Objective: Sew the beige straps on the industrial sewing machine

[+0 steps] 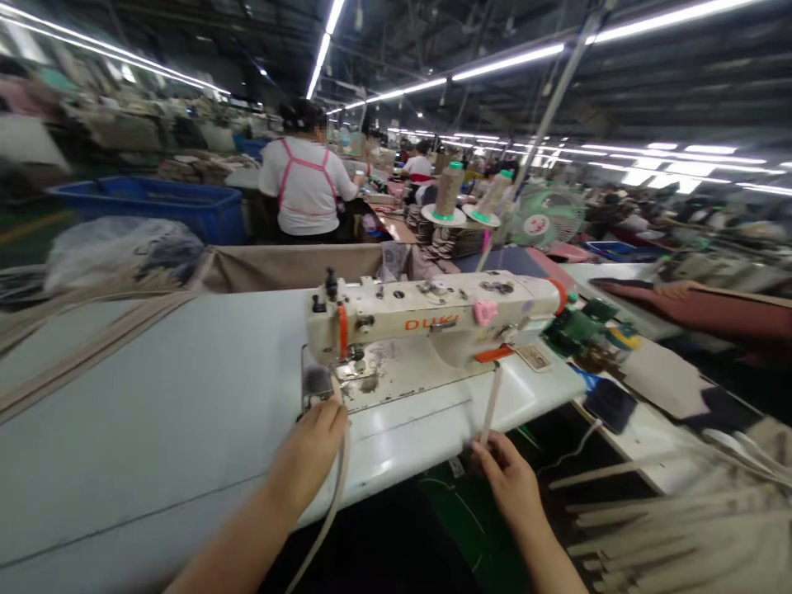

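My left hand (pixel 322 433) is closed on a narrow beige fabric strip (pixel 337 487), close to the needle end of a white sewing machine (pixel 396 318). From that hand the strip hangs over the table's front edge. Another pale strip (pixel 492 404) stands upright from my right hand (pixel 504 470), its lower end pinched between thumb and fingers. That hand is at the front edge of the white table (pixel 186 396), to the right of the machine bed. Whether the two strips are one piece, I cannot tell.
Many beige strips (pixel 686 520) hang at the lower right. A dark phone-like object (pixel 610 404) lies on the side table. Long strips (pixel 92 355) lie at left. Behind are thread cones (pixel 449 190), a green fan (pixel 548 216), a blue bin (pixel 154 206) and a co-worker (pixel 306 181).
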The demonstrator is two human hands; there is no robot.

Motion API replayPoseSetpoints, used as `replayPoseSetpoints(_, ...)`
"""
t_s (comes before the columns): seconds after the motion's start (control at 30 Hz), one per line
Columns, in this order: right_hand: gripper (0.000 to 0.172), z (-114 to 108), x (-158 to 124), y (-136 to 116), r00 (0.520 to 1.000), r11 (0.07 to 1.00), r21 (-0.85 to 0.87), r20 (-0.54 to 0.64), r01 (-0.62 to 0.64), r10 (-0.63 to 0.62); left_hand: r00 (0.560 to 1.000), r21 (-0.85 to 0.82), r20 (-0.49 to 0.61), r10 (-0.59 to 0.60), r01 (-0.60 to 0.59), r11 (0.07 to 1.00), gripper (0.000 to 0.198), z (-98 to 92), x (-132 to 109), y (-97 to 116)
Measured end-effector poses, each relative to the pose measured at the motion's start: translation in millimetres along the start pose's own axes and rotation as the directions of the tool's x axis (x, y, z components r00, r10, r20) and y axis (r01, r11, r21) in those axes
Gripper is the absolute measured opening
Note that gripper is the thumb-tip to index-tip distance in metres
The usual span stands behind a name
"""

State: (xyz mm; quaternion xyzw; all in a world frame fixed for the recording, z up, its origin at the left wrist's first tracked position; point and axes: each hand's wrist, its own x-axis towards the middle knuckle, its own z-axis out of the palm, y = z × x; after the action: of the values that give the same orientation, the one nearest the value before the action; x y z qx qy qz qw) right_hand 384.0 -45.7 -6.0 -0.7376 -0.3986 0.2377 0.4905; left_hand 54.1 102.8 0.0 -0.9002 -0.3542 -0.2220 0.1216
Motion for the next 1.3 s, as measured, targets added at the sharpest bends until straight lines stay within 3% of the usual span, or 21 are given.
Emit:
replayPoseSetpoints(0.2, 0.051, 22.0, -0.2, -22.1, 0.976, 0.990, -0.098, 0.200, 0.103, -0.082, 0.999, 0.009, 0.030, -0.012, 0.011, 1.000, 0.019, -11.0, 12.3, 2.5)
replayPoseSetpoints(0.47, 0.060, 49.6, -6.5, -38.7, 0.933, 0.952, -0.199, 0.323, 0.232, -0.160, 0.998, -0.025, 0.055, -0.028, 0.030, 0.999, 0.017, -11.8, 12.4, 2.3)
replayPoseSetpoints(0.8, 0.074, 60.6, -4.0, -56.8, 0.920, 0.946, -0.263, 0.384, 0.190, -0.078, 0.999, 0.004, 0.030, -0.013, 0.013, 1.000, 0.018, -14.3, 12.0, 0.8)
replayPoseSetpoints(1.03, 0.072, 63.6, -2.3, -57.7, 0.905, 0.950, -0.254, 0.422, 0.184, -0.063, 0.999, -0.008, -0.035, -0.027, 0.027, 1.000, 0.017, -13.7, 11.8, 1.2)
replayPoseSetpoints(1.3, 0.071, 70.6, -9.5, -59.8, 0.894, 0.951, -0.244, 0.443, 0.189, -0.064, 0.999, -0.020, -0.005, -0.036, 0.036, 0.999, 0.017, -11.0, 11.7, 1.7)
